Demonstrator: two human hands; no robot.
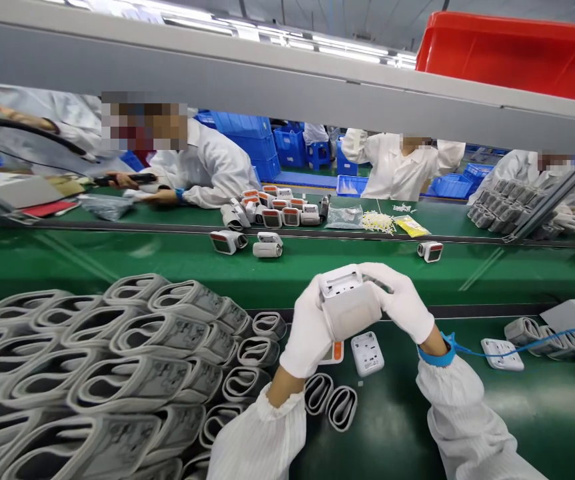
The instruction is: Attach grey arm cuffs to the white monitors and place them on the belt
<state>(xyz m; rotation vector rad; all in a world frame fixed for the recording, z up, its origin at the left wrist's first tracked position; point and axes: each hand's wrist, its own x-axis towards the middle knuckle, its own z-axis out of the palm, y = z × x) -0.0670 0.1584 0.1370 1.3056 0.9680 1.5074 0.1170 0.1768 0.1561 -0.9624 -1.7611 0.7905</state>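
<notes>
Both my hands wear white gloves and hold a wrist blood pressure monitor (352, 315) above the green bench, its white casing tilted up and its rolled grey cuff facing me. My left hand (309, 333) is closed around its left side. On the opposite side my right hand (403, 301) grips the casing's top and the cuff's right edge, a blue strap at that wrist. Below lie a white housing (367, 353) and a partly hidden orange-and-white unit (337, 352). Two rolled cuffs (341, 408) stand on edge near my left wrist.
Stacked grey cuffs (132, 373) fill the left side. A green conveyor belt (327, 260) crosses ahead, carrying a few monitors. At right lie another white housing (501, 354), more cuffs and a blue cord (542, 341). A shelf with a red bin (512, 57) hangs overhead. Co-workers sit opposite.
</notes>
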